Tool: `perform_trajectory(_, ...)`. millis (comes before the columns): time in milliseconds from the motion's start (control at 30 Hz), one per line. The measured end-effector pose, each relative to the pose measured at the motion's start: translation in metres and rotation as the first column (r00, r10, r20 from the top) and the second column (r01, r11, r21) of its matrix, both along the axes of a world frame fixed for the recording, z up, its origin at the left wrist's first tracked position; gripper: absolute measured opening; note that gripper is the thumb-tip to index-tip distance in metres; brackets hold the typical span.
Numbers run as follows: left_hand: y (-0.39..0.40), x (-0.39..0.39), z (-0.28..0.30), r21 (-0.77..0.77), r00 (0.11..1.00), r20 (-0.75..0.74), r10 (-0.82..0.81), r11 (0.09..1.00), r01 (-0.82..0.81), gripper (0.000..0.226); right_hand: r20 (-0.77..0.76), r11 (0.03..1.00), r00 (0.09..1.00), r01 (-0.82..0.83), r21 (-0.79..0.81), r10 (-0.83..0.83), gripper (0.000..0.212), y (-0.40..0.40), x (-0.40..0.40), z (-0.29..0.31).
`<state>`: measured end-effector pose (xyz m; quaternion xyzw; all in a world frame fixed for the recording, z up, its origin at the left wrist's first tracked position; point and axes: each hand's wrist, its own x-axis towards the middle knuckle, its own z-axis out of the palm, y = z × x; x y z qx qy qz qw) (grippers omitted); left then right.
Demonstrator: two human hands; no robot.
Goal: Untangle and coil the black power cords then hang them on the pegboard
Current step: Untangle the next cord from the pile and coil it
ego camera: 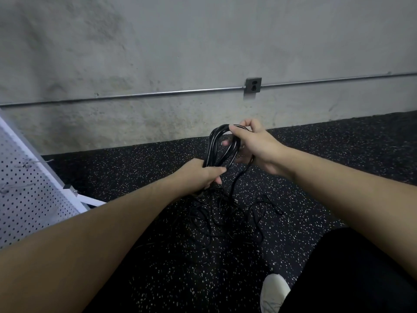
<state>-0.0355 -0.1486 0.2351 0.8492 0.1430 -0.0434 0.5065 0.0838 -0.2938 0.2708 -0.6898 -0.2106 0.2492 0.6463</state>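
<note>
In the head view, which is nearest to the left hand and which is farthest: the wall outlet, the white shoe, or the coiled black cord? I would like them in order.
1. coiled black cord: gripped at its lower end by the left hand.
2. wall outlet: up on the concrete wall, beyond the hands.
3. white shoe: bottom right, on the floor.

We see black cords [222, 145], a black floor [158, 256] with white speckles, a white dotted pegboard [29, 199], a grey wall [180, 41].
</note>
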Motion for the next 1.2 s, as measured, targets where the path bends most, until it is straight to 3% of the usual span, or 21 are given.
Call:
perform_trajectory(267, -0.016, 0.000, 0.003, -0.078, 0.988, 0.151, 0.027, 0.997, -0.015, 0.054, -0.197, 0.914, 0.979, 0.121, 0.387, -0.046, 0.027, 0.020, -0.010, 0.009)
perform_trajectory(333, -0.019, -0.001, 0.006, -0.160, 0.989, 0.150, -0.005, 0.987, 0.029, 0.054, -0.241, 0.903, 0.969, 0.153, 0.402, -0.057, 0.026, 0.020, -0.010, 0.014)
perform_trajectory(433, -0.024, -0.002, 0.010, -0.423, 0.988, 0.136, -0.075, 0.897, 0.127, 0.051, -0.297, 0.896, 0.954, 0.164, 0.412, -0.038, 0.024, 0.017, -0.007, 0.018)
perform_trajectory(533, -0.026, -0.002, 0.012, -0.459, 0.986, 0.108, -0.128, 0.873, 0.164, 0.048, -0.328, 0.897, 0.945, 0.149, 0.417, -0.004, 0.023, 0.015, -0.005, 0.019)
perform_trajectory(667, -0.030, -0.003, 0.013, -0.469, 0.993, 0.094, -0.072, 0.877, 0.108, 0.049, -0.284, 0.914, 0.959, 0.096, 0.394, 0.021, 0.016, 0.019, -0.008, 0.015)
perform_trajectory(700, -0.030, -0.003, 0.012, -0.444, 0.994, 0.101, -0.046, 0.892, 0.086, 0.047, -0.238, 0.933, 0.971, 0.052, 0.357, 0.037, 0.018, 0.017, -0.011, 0.015)
perform_trajectory(800, -0.026, -0.001, 0.015, -0.467, 0.987, 0.129, 0.095, 0.884, -0.024, 0.041, -0.128, 0.985, 0.984, -0.105, 0.136, 0.122, 0.060, 0.012, -0.014, 0.005)
perform_trajectory(900, -0.020, 0.003, 0.023, -0.558, 0.954, 0.168, 0.247, 0.822, -0.115, 0.040, -0.173, 0.954, 0.947, -0.288, -0.081, 0.271, 0.043, 0.009, -0.011, -0.014)
perform_trajectory(933, -0.017, 0.003, 0.024, -0.573, 0.943, 0.170, 0.285, 0.807, -0.141, 0.041, -0.174, 0.896, 0.915, -0.395, -0.203, 0.364, 0.036, 0.008, -0.010, -0.019)
perform_trajectory(1000, -0.011, 0.005, 0.026, -0.626, 0.920, 0.170, 0.352, 0.760, -0.175, 0.040, -0.234, 0.667, 0.778, -0.623, -0.408, 0.584, 0.039, 0.004, -0.013, -0.023)
perform_trajectory(1067, -0.006, 0.005, 0.026, -0.696, 0.895, 0.167, 0.414, 0.692, -0.190, 0.037, -0.322, 0.456, 0.634, -0.749, -0.480, 0.703, 0.042, 0.002, -0.019, -0.021)
perform_trajectory(1133, 0.000, 0.006, 0.024, -0.705, 0.873, 0.166, 0.459, 0.674, -0.220, 0.036, -0.327, 0.422, 0.613, -0.760, -0.495, 0.719, 0.027, 0.001, -0.021, -0.018)
perform_trajectory(1200, 0.006, 0.007, 0.022, -0.656, 0.849, 0.189, 0.493, 0.707, -0.265, 0.035, -0.311, 0.478, 0.657, -0.730, -0.489, 0.686, 0.014, 0.001, -0.019, -0.015)
